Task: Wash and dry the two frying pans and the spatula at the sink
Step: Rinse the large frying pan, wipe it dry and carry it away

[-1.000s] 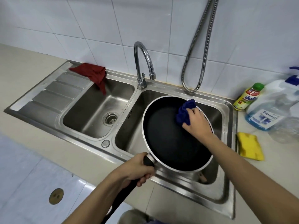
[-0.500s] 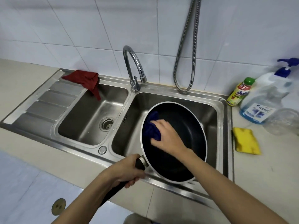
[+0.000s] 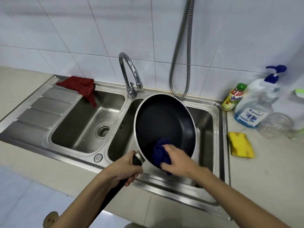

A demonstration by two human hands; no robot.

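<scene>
Left hand (image 3: 122, 169) is wrapped round the handle of the pan (image 3: 164, 125), holding it tilted over the right basin of the sink (image 3: 218, 145) — right hand (image 3: 176, 159) grips a blue cloth (image 3: 160, 153), pressed inside the pan's near edge, just beside the handle.

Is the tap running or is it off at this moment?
Off, as far as can be seen. No water falls from the spout of the tap, and the left basin below it shows no stream.
</scene>
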